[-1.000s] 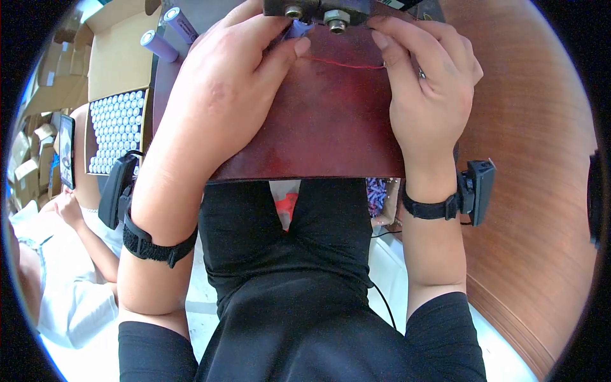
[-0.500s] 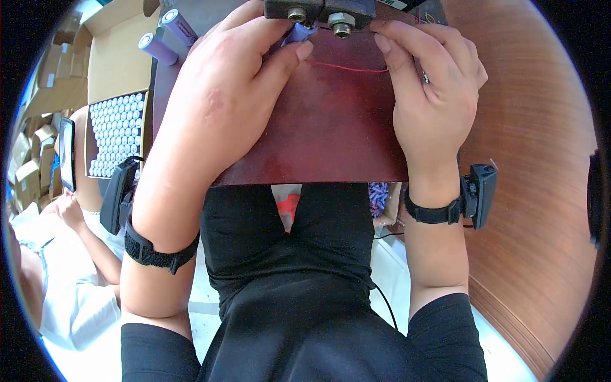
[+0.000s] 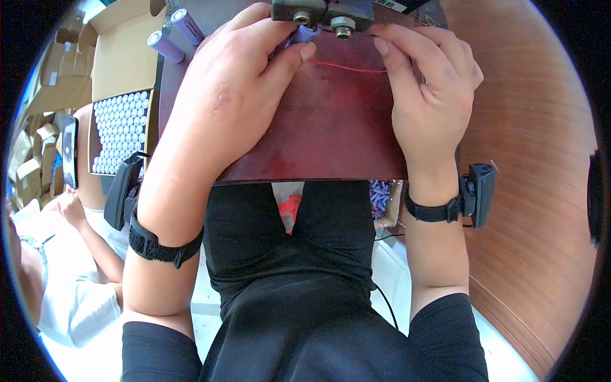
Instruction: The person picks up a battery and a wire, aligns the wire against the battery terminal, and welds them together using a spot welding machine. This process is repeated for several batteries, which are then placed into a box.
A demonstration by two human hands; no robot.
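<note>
My left hand (image 3: 235,89) is closed around a lilac cylindrical battery cell (image 3: 309,33), mostly hidden by my fingers. Its visible end sits right under a black machine head (image 3: 356,11) with two metal bolts; I cannot tell whether they touch. A thin red wire (image 3: 350,66) runs from beside my left thumb to my right hand (image 3: 433,95). Thumb and forefinger of that hand are bent together on the wire, right of the bolts. Two more lilac cells, a nearer one (image 3: 167,48) and a farther one (image 3: 187,27), stand upright beyond my left wrist.
An open cardboard box (image 3: 127,54) packed with rows of cells stands left of the dark red tabletop (image 3: 324,140). Farther left, another person's hand (image 3: 73,207) is near a phone (image 3: 70,153). A wood-grain surface (image 3: 528,159) lies on the right. Below the tabletop is a box of small purple pieces (image 3: 380,197).
The whole view has shifted slightly, with the box and standing cells now a little farther right. Both hands keep almost the same pose, and the cell stays under the machine head.
</note>
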